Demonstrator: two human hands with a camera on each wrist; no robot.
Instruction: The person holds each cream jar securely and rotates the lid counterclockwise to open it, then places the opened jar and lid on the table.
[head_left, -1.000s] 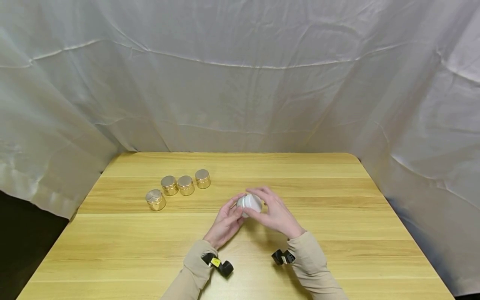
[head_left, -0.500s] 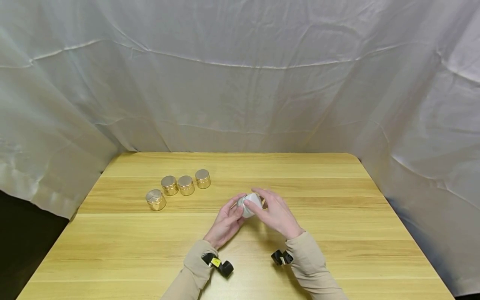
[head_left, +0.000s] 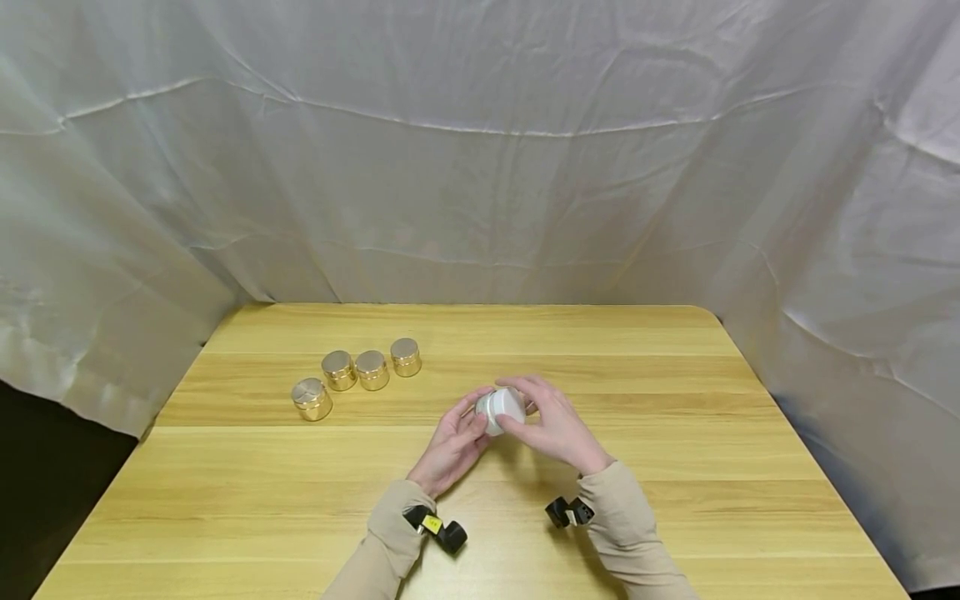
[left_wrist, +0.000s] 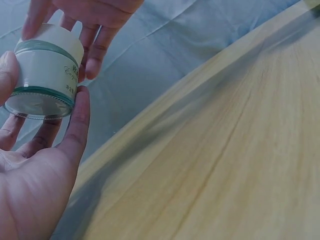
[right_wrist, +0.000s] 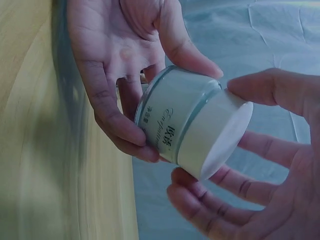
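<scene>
A white cosmetic cream jar (head_left: 491, 411) with green bands is held tilted above the table, its white lid (right_wrist: 217, 137) towards the right hand. My left hand (head_left: 452, 446) grips the jar's body, thumb on one side and fingers round the other. In the right wrist view, printed lettering shows on the jar's side between the two hands. My right hand (head_left: 553, 427) has its thumb and fingertips at the lid's edge, pinching it from opposite sides. The left wrist view shows the jar's clear base (left_wrist: 37, 106) above the left palm.
Several gold lidded jars (head_left: 311, 400) stand in a loose group at the back left of the wooden table (head_left: 675, 375). A grey curtain (head_left: 480, 192) hangs behind and along the sides. Each sleeve cuff carries a black wrist camera (head_left: 437, 527).
The right hand's fingers and thumb have shifted round the lid, turning one way and then back, showing more of its flat top. The left hand has kept its hold in place.
</scene>
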